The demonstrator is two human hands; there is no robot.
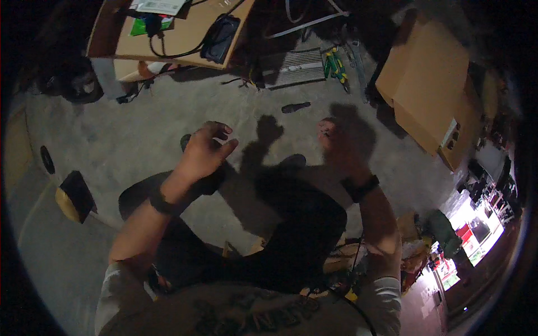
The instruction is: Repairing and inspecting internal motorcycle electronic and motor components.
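My left hand (210, 147) hangs over the concrete floor (101, 134) with curled fingers, the thumb apart from them, nothing visible between them. My right hand (335, 140), dim, is raised to the right with fingers curled in; what they hold, if anything, I cannot make out. A small dark elongated object (295, 107) lies on the floor between and beyond my hands. Farther back are green-and-yellow-handled tools (336, 70) beside a ribbed metal panel (291, 67). My bent legs are below my hands.
A cardboard box (129, 42) at back left carries cables and a black device (219, 39). Folded cardboard (420, 84) stands at right. A black ring (47, 159) and a black-and-yellow object (73, 199) sit at left. Mixed clutter (445, 235) lies at lower right.
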